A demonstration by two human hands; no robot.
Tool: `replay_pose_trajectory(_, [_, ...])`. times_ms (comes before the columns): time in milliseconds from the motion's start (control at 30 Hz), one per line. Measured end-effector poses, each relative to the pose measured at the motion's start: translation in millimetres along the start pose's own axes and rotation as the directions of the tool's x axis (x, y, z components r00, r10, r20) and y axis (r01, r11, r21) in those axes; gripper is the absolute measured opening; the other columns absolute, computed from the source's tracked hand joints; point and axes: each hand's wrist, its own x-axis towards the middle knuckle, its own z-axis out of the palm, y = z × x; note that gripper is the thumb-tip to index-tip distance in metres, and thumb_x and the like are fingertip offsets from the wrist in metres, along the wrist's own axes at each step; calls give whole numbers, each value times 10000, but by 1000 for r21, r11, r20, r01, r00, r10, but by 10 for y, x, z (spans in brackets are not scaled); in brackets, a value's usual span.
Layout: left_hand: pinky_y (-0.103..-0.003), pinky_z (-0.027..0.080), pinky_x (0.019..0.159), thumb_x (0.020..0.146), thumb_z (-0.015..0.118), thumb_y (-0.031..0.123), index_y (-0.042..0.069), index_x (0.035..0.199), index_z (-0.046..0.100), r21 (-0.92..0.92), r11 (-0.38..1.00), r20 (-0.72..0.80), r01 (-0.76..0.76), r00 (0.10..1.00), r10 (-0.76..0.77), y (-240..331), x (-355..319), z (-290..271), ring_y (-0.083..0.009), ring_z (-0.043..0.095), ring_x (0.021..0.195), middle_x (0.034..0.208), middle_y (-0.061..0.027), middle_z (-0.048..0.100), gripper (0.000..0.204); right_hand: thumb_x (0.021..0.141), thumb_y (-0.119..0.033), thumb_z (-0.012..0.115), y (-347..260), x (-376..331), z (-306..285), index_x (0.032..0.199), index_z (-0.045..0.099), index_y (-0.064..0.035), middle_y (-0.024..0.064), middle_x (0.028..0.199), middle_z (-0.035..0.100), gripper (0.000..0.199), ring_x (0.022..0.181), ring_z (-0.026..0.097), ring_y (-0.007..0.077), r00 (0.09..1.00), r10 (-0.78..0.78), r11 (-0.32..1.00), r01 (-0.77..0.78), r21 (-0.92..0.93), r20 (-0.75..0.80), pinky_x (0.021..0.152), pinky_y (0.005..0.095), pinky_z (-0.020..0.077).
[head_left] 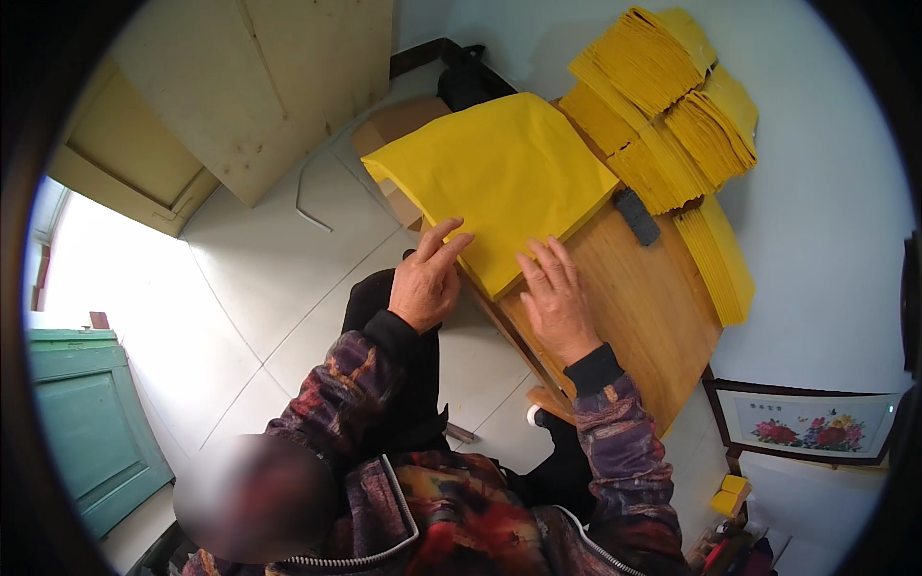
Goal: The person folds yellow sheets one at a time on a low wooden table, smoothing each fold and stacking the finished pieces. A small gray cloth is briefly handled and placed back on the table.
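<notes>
A large stack of bright yellow sheets (499, 173), paper or thin cloth, lies across the far end of a wooden table and overhangs its left side. Its near corner points toward me, between my hands. At the left edge of the stack is my left hand (429, 278), index and middle fingers stretched out over the yellow; its thumb is hidden. My right hand (559, 302) is at the near right edge, fingers spread with their tips at the yellow sheets. Neither hand visibly grips anything. A dark grey block (636, 217) sits beside the stack's right corner.
The wooden table (653, 307) carries piled bundles of folded yellow sheets (663, 106) against the wall, with another yellow bundle (715, 259) nearer. A cardboard box (399, 125) stands behind the large stack. On the tiled floor lies a bent thin rod (303, 206). A framed flower picture (807, 422) is at right.
</notes>
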Motion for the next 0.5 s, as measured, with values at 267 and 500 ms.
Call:
replay_pose_trajectory(267, [-393,514,865,718,440,-84,91,1264,529,-78,996,126,30,992,-20,-88,65,24,-362,586,1073,1403,-111,457,580,804,-114,679,58,144,63,1191,593,-94,75,1359,461,397,1318,353,316,997,-68,992,70,-105,25,1028,446,360])
replay_pose_trajectory(500, [-340,392,1034,689,333,-167,10,1191,585,-259,953,120,158,984,-131,-187,145,20,-341,493,1239,1361,-150,503,589,726,-47,734,139,211,79,1173,607,-81,80,1329,495,466,1278,401,325,990,-137,991,137,4,43,1034,417,379])
